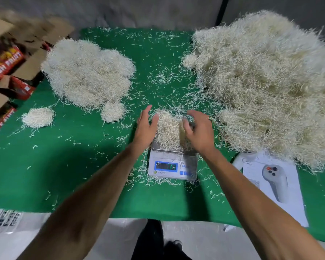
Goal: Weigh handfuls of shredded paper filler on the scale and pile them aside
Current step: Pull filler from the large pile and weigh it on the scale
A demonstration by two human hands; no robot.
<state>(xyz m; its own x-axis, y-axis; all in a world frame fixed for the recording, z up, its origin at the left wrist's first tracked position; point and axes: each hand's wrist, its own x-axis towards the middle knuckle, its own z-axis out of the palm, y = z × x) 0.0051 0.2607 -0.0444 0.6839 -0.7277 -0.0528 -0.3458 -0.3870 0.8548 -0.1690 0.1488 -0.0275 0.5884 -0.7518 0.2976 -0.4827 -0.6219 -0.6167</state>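
Green felt covers the surface [68,166], littered all over with loose pale strands. The largest thing on it is the big heap of shredded paper [266,81], wiry and straw-coloured, filling the far right and spilling toward the right edge. A smaller, rounder pile [86,72] sits far left, with two little tufts near it. Cardboard boxes [9,64] with red printed sides crowd the left edge; the white lettering is too blurred to read. A printed sheet [274,186] picturing a grey handheld controller lies at the right, near the front edge. The white scale [172,166] stands in the middle, its blue-framed display unreadable. A handful of filler [169,128] rests on its pan. The left hand [145,126] lies flat against the handful's left side, fingers straight; the right hand [199,130] cups the other side, fingers curled into the strands.
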